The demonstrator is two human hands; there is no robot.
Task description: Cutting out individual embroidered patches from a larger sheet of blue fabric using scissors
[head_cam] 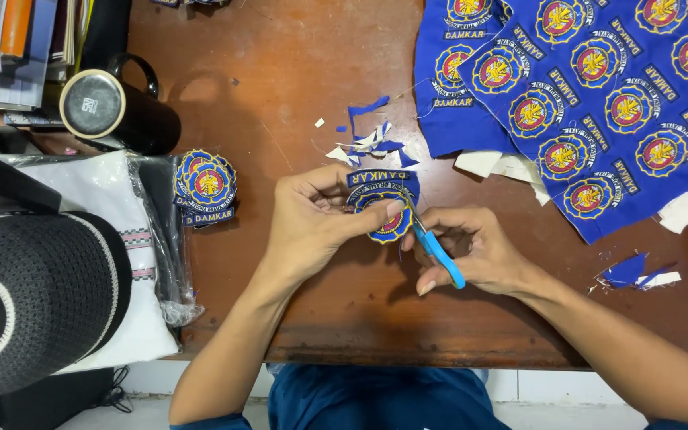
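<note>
the table (296, 72) is brown wood and carries every item below. a blue cloth sheet (599, 103) of embroidered round badges covers its upper right part. a black knitted cap (37, 299) with a white ring lies at the lower left, on a white folded cloth (89, 187) in clear wrap. a black mug (117, 107) lies on its side at the upper left, beside stacked books (9, 40).

a pile of cut badges (205, 185) sits left of the hands, just beside the wrapped cloth. blue and white scraps (372, 139) lie above the hands; more scraps (631, 271) lie at the right edge.

the left hand (312, 223) holds one badge (384, 203) near the table centre; thumb and fingers pinch its left and lower part, the thumb pressed on the face. the right hand (471, 251) grips scissors (431, 239) with blue handles; the fingers curl closed around the handles. the blades meet the right edge of the badge. whether the blades are parted cannot be told.
</note>
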